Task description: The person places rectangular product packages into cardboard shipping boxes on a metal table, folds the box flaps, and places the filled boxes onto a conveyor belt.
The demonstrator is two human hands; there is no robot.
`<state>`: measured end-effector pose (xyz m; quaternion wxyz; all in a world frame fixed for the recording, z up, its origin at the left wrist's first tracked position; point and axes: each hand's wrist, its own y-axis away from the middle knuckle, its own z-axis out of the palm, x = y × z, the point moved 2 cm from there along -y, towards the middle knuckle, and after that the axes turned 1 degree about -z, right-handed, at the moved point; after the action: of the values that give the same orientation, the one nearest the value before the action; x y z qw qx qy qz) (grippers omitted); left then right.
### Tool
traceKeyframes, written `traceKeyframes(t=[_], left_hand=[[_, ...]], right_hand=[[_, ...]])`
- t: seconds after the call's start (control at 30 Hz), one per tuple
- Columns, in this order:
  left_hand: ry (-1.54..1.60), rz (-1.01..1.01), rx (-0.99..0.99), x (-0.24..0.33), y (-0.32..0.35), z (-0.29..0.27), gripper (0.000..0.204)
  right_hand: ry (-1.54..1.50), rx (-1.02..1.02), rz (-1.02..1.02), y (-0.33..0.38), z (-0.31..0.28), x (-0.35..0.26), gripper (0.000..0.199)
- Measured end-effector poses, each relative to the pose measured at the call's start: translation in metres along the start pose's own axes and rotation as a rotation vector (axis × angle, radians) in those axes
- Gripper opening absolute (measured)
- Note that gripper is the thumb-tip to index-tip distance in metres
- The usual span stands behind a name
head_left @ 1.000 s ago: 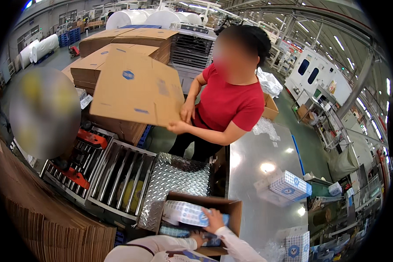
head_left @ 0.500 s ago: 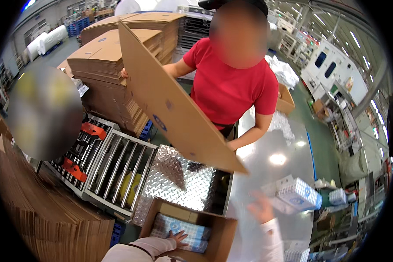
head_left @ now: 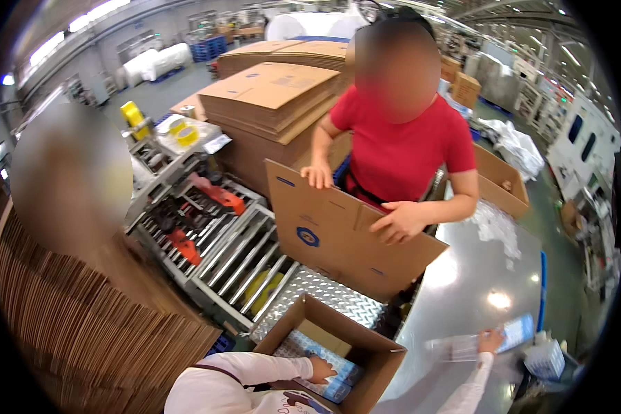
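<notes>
- Just changed: your right hand point(head_left: 490, 341) is now sitting on a blue-and-white pack point(head_left: 517, 333) on the metal table point(head_left: 455, 303); half a second ago it was hanging spread above the table.
- Meaning: you're likely collecting that pack while the open carton point(head_left: 355, 332) is sitting part-filled; my read, not confirmed.
- Right grip: fingers are lying across the pack, but motion is blurring both. Can't tell whether you're clenching it or only touching.
- Left grip: your left hand point(head_left: 321, 370) is staying inside the carton, resting on top of the packed bundles point(head_left: 300, 347), fingers extended, not clenching anything.
- Pose: your right arm is stretching forward and out to the right; your left forearm is crossing the carton's near side, hand pointing right.
- Beyond your right grip, another pack point(head_left: 546, 359) is sitting to the right.
- Ahead of your left grip, the co-worker point(head_left: 407, 152) is now holding the cardboard sheet point(head_left: 345, 238) lower, behind the carton; it was slanting higher before.
</notes>
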<state>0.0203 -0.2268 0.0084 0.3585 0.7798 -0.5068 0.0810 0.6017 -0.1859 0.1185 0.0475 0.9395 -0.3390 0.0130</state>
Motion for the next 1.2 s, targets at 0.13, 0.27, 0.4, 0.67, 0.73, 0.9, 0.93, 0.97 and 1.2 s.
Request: traceKeyframes(t=[0.13,0.27,0.4,0.67,0.73,0.9,0.93,0.97,1.2], left_hand=[[0.161,0.157,0.090,0.006,0.024,-0.021,0.052],[0.253,0.373,0.280,0.031,0.047,-0.089,0.045],[0.387,0.539,0.448,0.053,0.063,-0.159,0.034],[-0.125,0.400,0.579,0.147,-0.098,-0.196,0.065],[-0.243,0.160,0.454,0.165,-0.131,-0.194,0.089],[-0.439,0.093,0.562,0.180,-0.145,-0.186,0.086],[-0.464,0.079,0.519,0.179,-0.142,-0.179,0.085],[-0.391,0.077,0.579,0.171,-0.136,-0.176,0.086],[-0.345,0.132,0.581,0.188,-0.142,-0.185,0.083]], right_hand=[[-0.263,0.153,-0.225,0.133,-0.018,-0.068,0.033],[-0.135,-0.016,-0.329,0.257,-0.049,-0.074,0.061],[-0.266,-0.099,-0.381,0.361,-0.057,-0.048,0.097],[-0.939,0.041,-0.175,0.317,-0.023,-0.085,0.083],[-0.910,0.045,-0.154,0.258,-0.001,-0.021,0.062],[-0.070,0.433,-0.027,0.072,-0.030,0.128,0.091],[0.117,0.404,0.056,0.049,-0.032,0.130,0.104],[0.040,0.236,0.096,0.030,-0.036,0.112,0.102],[-0.043,0.236,-0.061,-0.045,-0.021,0.065,0.070]])
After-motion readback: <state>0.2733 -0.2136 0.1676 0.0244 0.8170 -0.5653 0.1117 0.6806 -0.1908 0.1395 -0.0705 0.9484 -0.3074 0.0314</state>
